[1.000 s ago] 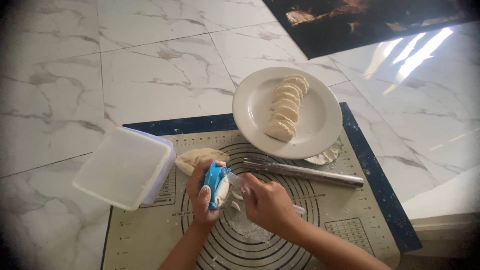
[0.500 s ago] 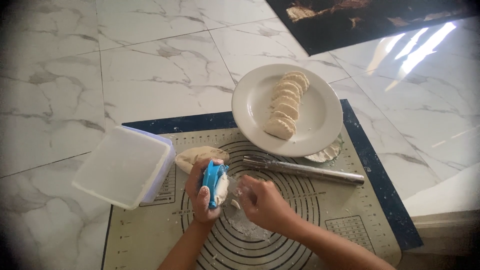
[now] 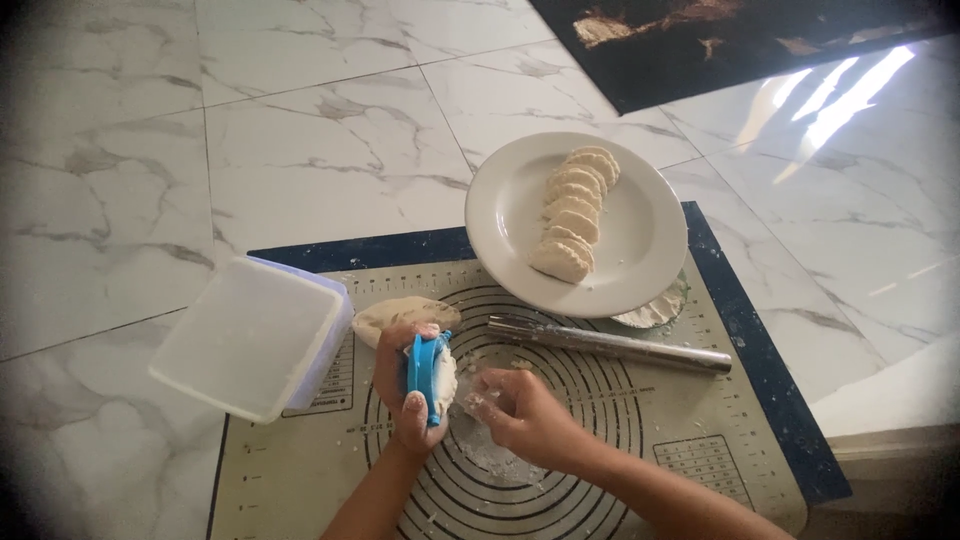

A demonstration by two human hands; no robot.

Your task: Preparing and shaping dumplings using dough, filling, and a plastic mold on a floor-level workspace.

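Blue dumpling press (image 3: pixel 428 375) folded shut, held upright on edge in left hand (image 3: pixel 405 385) over the middle of the baking mat (image 3: pixel 700 440). Pale dough shows at its right-hand seam. Long axis runs roughly near-to-far from the person; hinge side faces left into the palm, open seam faces right toward the right hand (image 3: pixel 525 415).

Left hand clamped around the press, thumb at the near end, fingers over the far end. Right hand loosely curled, fingertips floury, pinching at the dough edge just beside the seam; whether it grips anything, cannot tell.

Outward: dough lump (image 3: pixel 400 312) just beyond the left hand. Steel rolling pin (image 3: pixel 610 345) lying crosswise to the right. White plate (image 3: pixel 500 215) with a row of finished dumplings (image 3: pixel 572 212) farther off. Lidded plastic box (image 3: pixel 250 335) to the left, overhanging the mat onto the marble floor (image 3: pixel 150 150).
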